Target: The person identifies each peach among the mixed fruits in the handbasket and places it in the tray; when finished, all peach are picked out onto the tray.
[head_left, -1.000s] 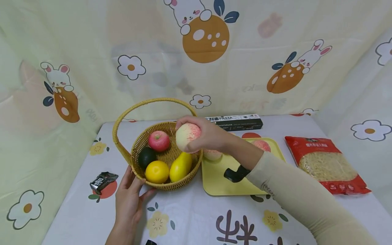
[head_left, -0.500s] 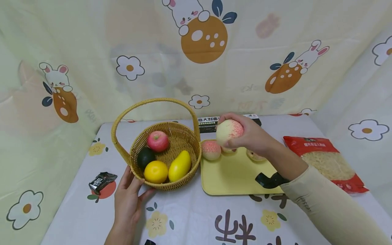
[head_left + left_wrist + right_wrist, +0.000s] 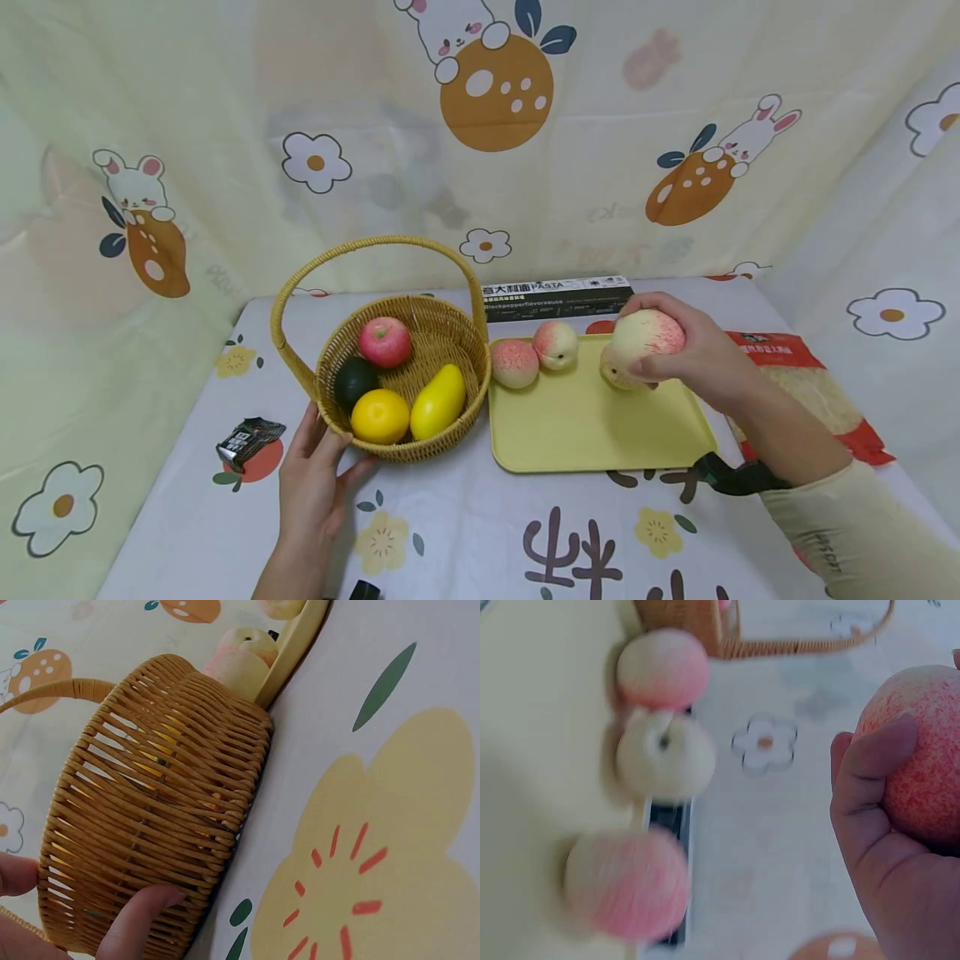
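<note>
In the head view my right hand (image 3: 693, 346) grips a pale, pink-speckled peach (image 3: 652, 333) above the right part of the yellow tray (image 3: 585, 433). Below it a third tray peach (image 3: 618, 371) is partly hidden. Two more peaches, a pinker one (image 3: 515, 364) and a paler one (image 3: 556, 345), lie at the tray's back left. My left hand (image 3: 315, 479) holds the near left side of the wicker basket (image 3: 431, 450); in the left wrist view its thumb (image 3: 142, 919) lies against the woven wall. Inside are a red apple (image 3: 385, 342), a dark green fruit (image 3: 356, 382), an orange (image 3: 380, 416) and a mango (image 3: 438, 402).
Behind the tray lies a black-and-white pasta box (image 3: 558, 300). A red pasta bag (image 3: 798, 375) sits at the right, partly behind my forearm. A small black wrapped packet (image 3: 247, 442) is left of the basket. The basket's tall handle (image 3: 390, 242) arches above it.
My right hand has carried the peach rightward, from above the basket's right edge across to the tray's right part. The left hand and basket stay in place.
</note>
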### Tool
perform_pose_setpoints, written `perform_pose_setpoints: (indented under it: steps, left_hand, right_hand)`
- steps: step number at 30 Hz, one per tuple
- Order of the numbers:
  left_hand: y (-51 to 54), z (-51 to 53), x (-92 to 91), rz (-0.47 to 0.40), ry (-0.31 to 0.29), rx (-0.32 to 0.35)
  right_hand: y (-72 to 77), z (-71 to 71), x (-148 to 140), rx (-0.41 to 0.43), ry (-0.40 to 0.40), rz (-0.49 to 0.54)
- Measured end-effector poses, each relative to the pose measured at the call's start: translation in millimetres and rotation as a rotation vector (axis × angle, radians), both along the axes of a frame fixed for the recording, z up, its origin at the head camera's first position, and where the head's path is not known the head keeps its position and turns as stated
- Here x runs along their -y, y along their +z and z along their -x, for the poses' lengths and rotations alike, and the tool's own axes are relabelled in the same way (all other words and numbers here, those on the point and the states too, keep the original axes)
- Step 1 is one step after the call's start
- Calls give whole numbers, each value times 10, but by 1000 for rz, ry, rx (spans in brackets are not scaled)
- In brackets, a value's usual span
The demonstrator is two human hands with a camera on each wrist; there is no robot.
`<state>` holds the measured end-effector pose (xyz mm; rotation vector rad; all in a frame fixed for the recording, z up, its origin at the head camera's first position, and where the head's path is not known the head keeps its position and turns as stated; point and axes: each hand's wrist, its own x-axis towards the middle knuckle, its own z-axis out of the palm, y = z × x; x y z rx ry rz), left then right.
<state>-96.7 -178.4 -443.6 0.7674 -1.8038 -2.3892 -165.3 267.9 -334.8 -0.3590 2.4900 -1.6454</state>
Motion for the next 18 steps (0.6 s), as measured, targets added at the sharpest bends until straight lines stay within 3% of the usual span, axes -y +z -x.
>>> perform_pose_setpoints:
  steps: [7,18]
  left_hand:
    - [-6,1,2,4,3,5]
    - [0,-7,2,23,-4,17]
  right_hand:
    - [-239,-144,-507,70,-155,-119]
    - [-792,-207,-690,172,-156,-224]
